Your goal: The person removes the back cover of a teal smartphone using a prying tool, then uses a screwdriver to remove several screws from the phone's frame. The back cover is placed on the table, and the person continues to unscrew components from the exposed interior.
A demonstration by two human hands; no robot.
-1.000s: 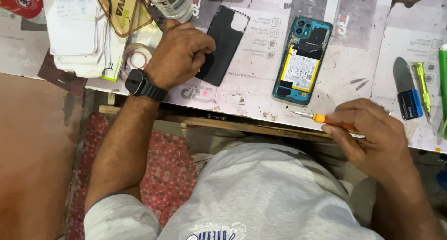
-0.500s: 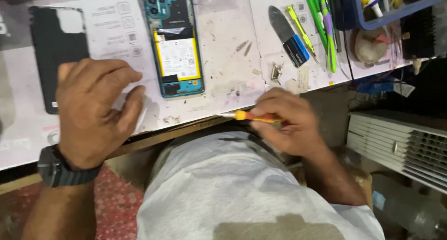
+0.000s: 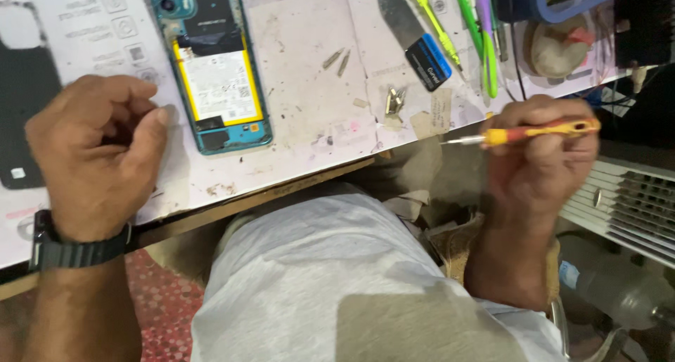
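Left hand (image 3: 98, 147) loosely fisted left of the opened teal phone (image 3: 214, 67); right hand (image 3: 541, 158) clenched, right of it.
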